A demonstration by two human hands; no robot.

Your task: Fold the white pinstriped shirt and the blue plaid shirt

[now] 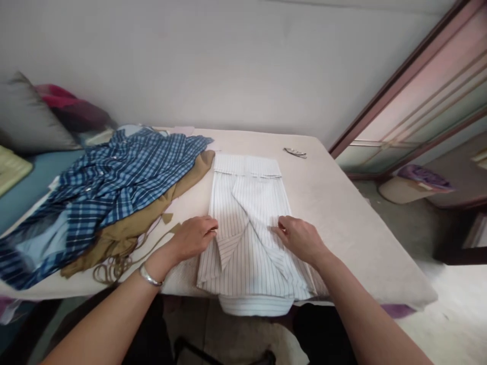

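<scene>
A white shirt with thin dark stripes [247,213] lies lengthwise on the padded table [335,203], its sleeves folded in over the back and its lower hem hanging past the near edge. My left hand [194,235] rests on the shirt's left side, fingers curled onto the folded edge. My right hand [299,238] lies on the right folded sleeve, fingers bent and pressing the cloth. A silver bangle [149,276] circles my left wrist.
A blue checked shirt [110,187] lies heaped on a tan garment [152,218] with cords at the table's left. A small metal clip [294,151] lies at the far right. Pillows [26,116] sit on a bed at left; a basket [414,185] stands on the floor right.
</scene>
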